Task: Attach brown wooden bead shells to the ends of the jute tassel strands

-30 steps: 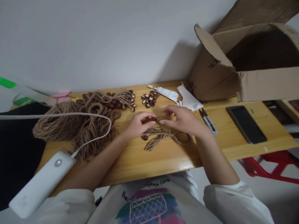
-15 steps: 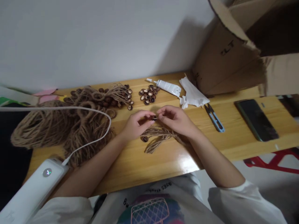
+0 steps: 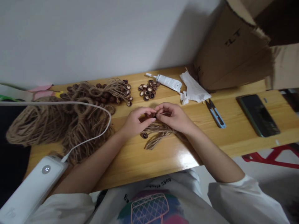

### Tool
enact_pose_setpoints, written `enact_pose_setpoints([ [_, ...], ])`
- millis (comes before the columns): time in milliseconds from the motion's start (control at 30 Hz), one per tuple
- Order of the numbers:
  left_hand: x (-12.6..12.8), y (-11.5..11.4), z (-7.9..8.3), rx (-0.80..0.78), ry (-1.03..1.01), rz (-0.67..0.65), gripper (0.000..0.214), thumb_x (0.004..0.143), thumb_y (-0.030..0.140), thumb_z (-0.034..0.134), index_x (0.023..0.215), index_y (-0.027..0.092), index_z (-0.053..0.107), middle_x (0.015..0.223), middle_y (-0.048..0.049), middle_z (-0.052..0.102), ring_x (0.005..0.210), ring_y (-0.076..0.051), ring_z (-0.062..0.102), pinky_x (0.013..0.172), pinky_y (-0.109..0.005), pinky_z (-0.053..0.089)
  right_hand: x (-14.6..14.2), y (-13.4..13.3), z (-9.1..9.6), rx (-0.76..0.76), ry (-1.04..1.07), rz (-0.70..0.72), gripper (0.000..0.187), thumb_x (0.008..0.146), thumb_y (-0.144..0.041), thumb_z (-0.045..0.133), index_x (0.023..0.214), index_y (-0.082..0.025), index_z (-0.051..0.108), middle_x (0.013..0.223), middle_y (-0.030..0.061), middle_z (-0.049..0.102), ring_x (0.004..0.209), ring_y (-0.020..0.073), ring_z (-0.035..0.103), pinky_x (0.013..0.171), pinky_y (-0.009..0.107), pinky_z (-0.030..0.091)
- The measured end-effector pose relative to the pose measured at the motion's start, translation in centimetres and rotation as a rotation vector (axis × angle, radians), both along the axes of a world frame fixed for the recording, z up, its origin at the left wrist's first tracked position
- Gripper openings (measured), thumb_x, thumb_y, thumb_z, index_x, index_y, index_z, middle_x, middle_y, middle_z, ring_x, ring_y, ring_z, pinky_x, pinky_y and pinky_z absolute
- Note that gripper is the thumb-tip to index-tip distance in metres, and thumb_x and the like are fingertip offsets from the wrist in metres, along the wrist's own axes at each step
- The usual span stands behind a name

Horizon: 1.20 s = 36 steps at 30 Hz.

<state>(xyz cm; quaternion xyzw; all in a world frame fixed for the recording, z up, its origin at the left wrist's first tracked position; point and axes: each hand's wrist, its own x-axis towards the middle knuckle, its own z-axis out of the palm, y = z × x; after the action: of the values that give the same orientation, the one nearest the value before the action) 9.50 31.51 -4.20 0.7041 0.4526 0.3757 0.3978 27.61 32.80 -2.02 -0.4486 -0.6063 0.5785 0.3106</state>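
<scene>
A small dark half nut shell [image 3: 154, 116] is pinched in the fingertips of my left hand [image 3: 137, 122]. My right hand [image 3: 174, 117] meets it there, thumb and forefinger closed at the shell's edge. Fingers cover most of the shell, and whether a strand of twine is between them too I cannot tell. Just under the hands lies a bundle of brown jute twine [image 3: 157, 139], with a loose end toward me. Another half shell [image 3: 144, 135] rests at the bundle's left end on the wooden table [image 3: 130, 161].
Behind the hands are a pile of half shells [image 3: 147, 90], a glue tube [image 3: 168, 82] and white tissue [image 3: 193, 88]. Blue thread snips [image 3: 217, 115], a phone [image 3: 258, 115] and a cardboard box [image 3: 224, 56] stand right. Left are jute coils [image 3: 39, 124] and a cabled power bank [image 3: 35, 186].
Right fingertips have come in against the left ones, covering more of the shell. The view has shifted slightly; the things on the table keep their places.
</scene>
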Motion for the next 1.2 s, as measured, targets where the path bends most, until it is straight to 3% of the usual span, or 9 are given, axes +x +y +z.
enact_pose_setpoints([
  [1200, 0.09, 0.04, -0.12, 0.003, 0.045, -0.005, 0.021, 0.074, 0.022, 0.068, 0.094, 0.016, 0.068, 0.087, -0.0051, 0.072, 0.079, -0.016, 0.065, 0.078, -0.028, 0.052, -0.41, 0.23, -0.11, -0.051, -0.032, -0.029, 0.016, 0.066, -0.014, 0.058, 0.081, -0.012, 0.065, 0.072, 0.0, 0.064, 0.063, 0.0064, 0.054, 0.064, 0.02, 0.043],
])
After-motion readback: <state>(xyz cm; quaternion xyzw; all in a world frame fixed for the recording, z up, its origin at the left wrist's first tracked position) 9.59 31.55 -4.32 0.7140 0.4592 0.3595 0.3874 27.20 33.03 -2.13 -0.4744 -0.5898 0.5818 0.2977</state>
